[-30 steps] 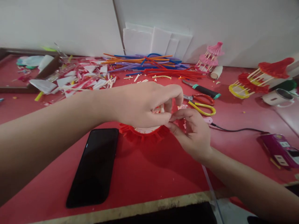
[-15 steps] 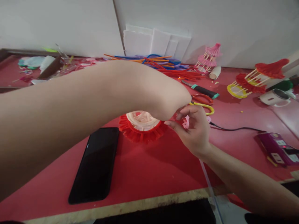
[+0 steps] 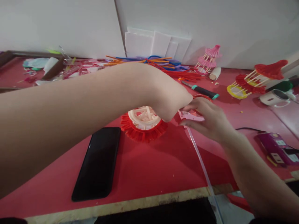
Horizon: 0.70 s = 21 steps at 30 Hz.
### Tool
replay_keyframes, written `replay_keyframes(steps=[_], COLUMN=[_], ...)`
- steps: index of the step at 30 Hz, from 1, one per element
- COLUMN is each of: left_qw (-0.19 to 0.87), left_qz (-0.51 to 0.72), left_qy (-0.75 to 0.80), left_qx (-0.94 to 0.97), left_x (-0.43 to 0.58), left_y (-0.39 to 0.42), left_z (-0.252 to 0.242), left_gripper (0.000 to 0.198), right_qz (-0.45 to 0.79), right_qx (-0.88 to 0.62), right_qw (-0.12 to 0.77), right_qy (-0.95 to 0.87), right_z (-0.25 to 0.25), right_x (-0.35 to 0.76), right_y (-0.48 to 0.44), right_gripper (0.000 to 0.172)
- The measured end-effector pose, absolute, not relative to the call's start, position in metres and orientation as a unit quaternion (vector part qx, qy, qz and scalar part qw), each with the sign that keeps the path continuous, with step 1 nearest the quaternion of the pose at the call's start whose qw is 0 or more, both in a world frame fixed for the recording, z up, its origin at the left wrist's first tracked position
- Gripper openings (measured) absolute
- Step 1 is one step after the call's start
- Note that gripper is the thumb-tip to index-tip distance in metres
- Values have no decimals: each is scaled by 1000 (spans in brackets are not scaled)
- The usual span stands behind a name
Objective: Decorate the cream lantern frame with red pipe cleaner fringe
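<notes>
My left hand point(image 3: 170, 104) is bent sharply at the wrist beside the round piece, with its back towards me and its fingers hidden. In my right hand point(image 3: 210, 116) is a pink hot glue gun point(image 3: 192, 117), with thumb and fingers closed around it. A long clear glue stick point(image 3: 199, 155) runs from the gun down past the table edge. Left of the gun lies a round craft piece with a cream ring point(image 3: 133, 119) and a red pleated frill point(image 3: 142, 136), partly covered by my left forearm.
A black phone point(image 3: 97, 165) lies near the front edge. Behind are colourful pipe cleaners point(image 3: 163, 63), a cutter point(image 3: 204, 91) and white sheets point(image 3: 140, 42). To the right stand a pink tiered model point(image 3: 207, 59), a red one point(image 3: 271, 70), a mug point(image 3: 275, 98) and a purple power strip point(image 3: 279, 147).
My right hand has shifted right and slightly up, and now closes around the glue gun. The gun and its stick have moved left. My left arm has barely moved.
</notes>
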<state>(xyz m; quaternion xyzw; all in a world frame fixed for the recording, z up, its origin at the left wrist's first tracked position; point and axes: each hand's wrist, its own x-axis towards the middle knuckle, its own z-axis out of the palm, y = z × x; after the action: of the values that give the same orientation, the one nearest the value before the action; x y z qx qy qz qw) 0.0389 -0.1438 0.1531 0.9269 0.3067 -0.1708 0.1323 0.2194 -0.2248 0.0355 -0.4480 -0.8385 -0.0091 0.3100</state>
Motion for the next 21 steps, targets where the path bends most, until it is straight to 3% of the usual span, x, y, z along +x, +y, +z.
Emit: replay_keyframes(steps=[4,7,10,14,19,21], left_qw=[93,106,128,149,187,191], left_qz=[-256,-236,-221,-217,-208,-205], left_qy=[242,217,193,203,233,232], left_qx=[931,941,947,943,932,932], left_x=[36,33,30,25,20,19], left_y=[-143,-141,-137,-131,-128,-128], left_z=[154,153,151,149,146,146], left_gripper=[21,21,21,22,24,24], right_qz=[26,49,15,-27,28,48], right_qx=[-514,-537,-566,-596,-603,-581], right_qw=[201,169,187,226,363,390], right_qy=[-834,-825,-803,-770,-710,-712], right_z=[33,7,-17,-20,1,5], right_x=[263,277,274,264,269,271], right_y=[-235,-245,-247,-242,-242,-244], right_gripper=[24,51,59,44,1,7])
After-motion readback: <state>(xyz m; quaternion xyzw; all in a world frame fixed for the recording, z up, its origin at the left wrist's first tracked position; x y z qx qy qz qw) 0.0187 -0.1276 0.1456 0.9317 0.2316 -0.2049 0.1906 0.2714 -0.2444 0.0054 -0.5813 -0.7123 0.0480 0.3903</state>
